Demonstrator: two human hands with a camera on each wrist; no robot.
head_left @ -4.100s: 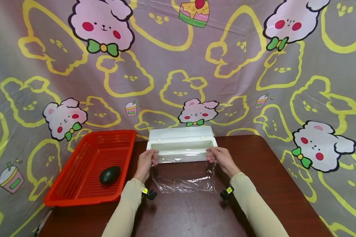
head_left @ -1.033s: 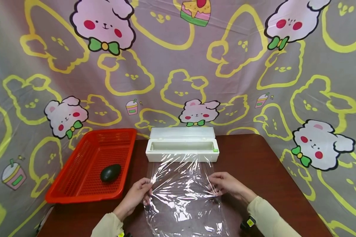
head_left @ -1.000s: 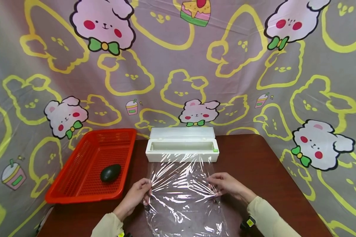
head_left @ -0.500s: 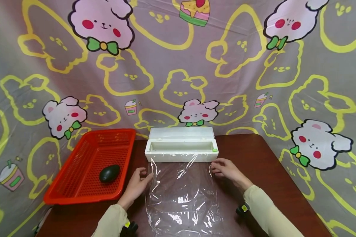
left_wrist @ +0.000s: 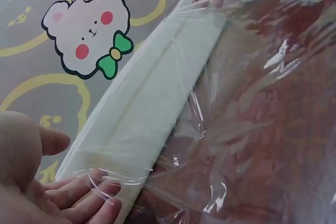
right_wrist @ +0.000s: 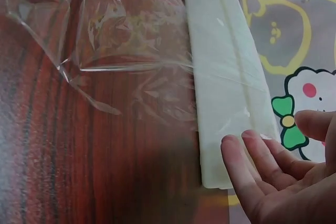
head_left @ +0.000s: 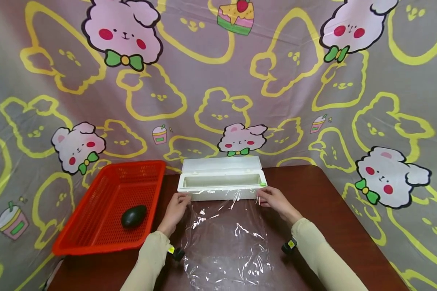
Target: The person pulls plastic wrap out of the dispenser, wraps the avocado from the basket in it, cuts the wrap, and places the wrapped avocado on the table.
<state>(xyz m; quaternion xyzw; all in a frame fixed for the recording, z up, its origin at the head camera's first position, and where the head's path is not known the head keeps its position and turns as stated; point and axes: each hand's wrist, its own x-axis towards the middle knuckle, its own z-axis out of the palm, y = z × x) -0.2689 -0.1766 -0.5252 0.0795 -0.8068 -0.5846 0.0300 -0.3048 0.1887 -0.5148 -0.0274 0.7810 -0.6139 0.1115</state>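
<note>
At far left of my head view, a dark green oval item (head_left: 134,216) rests in a red basket (head_left: 98,248). I see the left hand (head_left: 175,211), fingers loosely extended, at the white box (head_left: 222,180)'s near left corner. Clear film (head_left: 225,234) runs from the box down the brown table (head_left: 298,180). The right hand (head_left: 277,203), fingers uncurled, reaches the box's right end.

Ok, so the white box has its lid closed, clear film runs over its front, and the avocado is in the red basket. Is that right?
The lid is wrong: it is open, tipped back behind the box, as the head view shows. The rest holds: clear film runs over the front, and the avocado is in the red basket.
</note>
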